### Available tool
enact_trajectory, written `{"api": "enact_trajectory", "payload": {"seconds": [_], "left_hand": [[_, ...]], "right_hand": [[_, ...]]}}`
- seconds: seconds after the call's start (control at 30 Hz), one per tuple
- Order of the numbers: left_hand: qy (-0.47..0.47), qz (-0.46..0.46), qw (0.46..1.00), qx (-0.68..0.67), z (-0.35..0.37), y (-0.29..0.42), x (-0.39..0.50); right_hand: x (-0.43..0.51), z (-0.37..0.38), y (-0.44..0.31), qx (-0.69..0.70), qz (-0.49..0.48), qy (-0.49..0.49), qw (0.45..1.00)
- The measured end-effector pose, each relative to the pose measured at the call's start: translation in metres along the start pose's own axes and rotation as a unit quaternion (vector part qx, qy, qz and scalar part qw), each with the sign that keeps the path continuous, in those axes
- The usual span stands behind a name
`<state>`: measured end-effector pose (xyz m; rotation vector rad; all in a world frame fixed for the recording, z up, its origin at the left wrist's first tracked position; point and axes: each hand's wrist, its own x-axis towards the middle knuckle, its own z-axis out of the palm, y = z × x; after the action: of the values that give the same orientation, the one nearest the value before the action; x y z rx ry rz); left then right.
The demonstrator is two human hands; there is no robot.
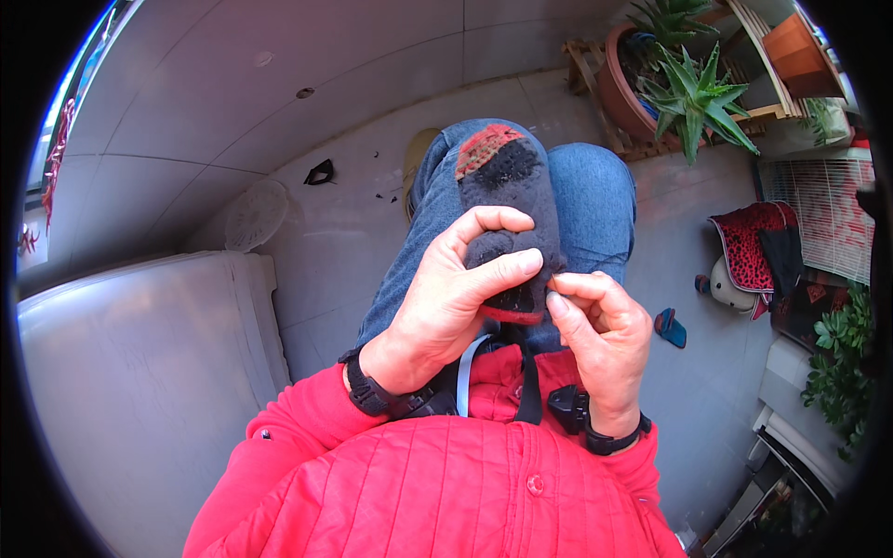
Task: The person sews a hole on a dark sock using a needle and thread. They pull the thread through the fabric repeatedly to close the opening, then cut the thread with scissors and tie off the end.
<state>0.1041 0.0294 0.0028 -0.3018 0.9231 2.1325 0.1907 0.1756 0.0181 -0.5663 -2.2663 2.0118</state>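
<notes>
A dark grey fuzzy slipper (507, 199) lies lengthwise over my jeans-covered thighs. Its far end has a red and brown knitted patch, and a red band edges the near end. My left hand (460, 279) grips it around the near half, thumb pressed on top and fingers curled over a padded fold. At the right edge of the slipper is my right hand (600, 314), its thumb and index fingertip close together against the fabric. Whether something thin is pinched between those fingertips is too small to tell.
A pale cabinet-like block (146, 390) stands close on my left. Beyond it, a white plastic basket (257, 215) leans by the wall. Potted aloe (698, 94) sits on a wooden stand at the far right. A blue slipper (670, 328) and a plush-like object (730, 284) are on the floor.
</notes>
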Motion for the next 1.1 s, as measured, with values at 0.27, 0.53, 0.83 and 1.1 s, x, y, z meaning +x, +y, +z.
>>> {"api": "enact_trajectory", "payload": {"seconds": [0.27, 0.53, 0.83, 1.1], "left_hand": [[0.006, 0.118, 0.978, 0.17, 0.002, -0.002, -0.003], [0.007, 0.125, 0.974, 0.187, 0.002, -0.003, -0.003], [-0.002, -0.001, 1.0, 0.004, -0.003, -0.004, 0.002], [-0.013, -0.035, 0.999, -0.025, -0.006, -0.002, 0.001]], "right_hand": [[0.0, 0.0, -0.007, 0.0, 0.044, 0.004, 0.999], [0.002, 0.003, -0.006, 0.021, 0.063, 0.003, 0.998], [0.004, 0.005, 0.002, 0.008, -0.021, 0.02, 1.0], [0.004, 0.006, 0.005, 0.012, -0.039, 0.022, 0.999]]}}
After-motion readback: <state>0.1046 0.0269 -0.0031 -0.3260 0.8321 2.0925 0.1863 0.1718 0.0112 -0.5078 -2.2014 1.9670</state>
